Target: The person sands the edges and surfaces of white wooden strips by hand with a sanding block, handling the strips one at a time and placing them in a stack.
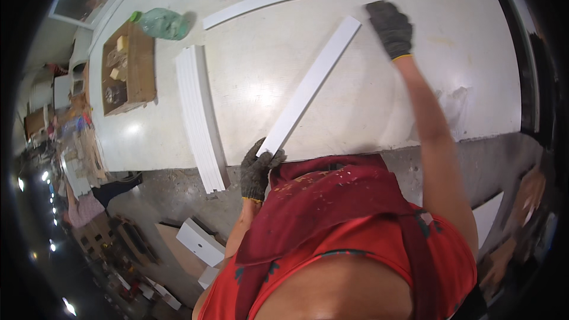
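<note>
A long narrow white strip (pixel 311 86) lies slantwise over the worktable, its near end at the table's front edge. My left hand (pixel 256 172), in a dark grey knit glove, is closed round that near end. My right hand (pixel 391 28), gloved the same way, is just to the right of the strip's far end and apart from it. Motion blurs its fingers, so I cannot make out whether they hold anything. Left of the strip stands a stack of similar white strips (pixel 198 112), its near end jutting over the table edge.
More white strips (pixel 284 1) lie across the back of the white worktable (pixel 367 106). A green-capped plastic bottle (pixel 163 24) rests on its side next to an open cardboard box (pixel 139 68) with small pieces inside. White panels (pixel 201 242) lean below the table's front edge. Another person (pixel 86 210) is far left.
</note>
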A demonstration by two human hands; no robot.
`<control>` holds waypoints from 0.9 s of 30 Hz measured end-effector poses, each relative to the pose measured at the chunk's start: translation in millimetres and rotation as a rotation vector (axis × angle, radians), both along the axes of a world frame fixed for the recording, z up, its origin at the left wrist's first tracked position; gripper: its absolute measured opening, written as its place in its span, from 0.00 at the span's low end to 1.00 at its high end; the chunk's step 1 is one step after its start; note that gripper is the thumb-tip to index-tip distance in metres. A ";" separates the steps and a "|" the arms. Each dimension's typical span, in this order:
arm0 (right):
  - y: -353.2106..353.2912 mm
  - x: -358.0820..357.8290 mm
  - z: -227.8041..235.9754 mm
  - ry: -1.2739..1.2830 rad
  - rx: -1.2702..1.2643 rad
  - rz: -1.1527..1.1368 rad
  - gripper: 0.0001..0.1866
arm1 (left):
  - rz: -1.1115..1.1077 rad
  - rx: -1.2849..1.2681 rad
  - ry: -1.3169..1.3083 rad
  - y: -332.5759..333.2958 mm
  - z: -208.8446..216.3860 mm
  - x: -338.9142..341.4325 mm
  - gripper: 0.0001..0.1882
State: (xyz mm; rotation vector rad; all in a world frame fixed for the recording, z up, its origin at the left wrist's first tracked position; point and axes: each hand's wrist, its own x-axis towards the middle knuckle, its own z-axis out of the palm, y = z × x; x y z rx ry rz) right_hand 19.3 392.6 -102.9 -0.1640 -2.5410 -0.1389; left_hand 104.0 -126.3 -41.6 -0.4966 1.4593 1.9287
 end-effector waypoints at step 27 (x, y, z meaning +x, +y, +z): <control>-2.3 46.9 -26.0 -0.099 -0.082 -0.296 0.30 | 0.872 0.733 -0.290 -98.8 -48.8 64.3 0.18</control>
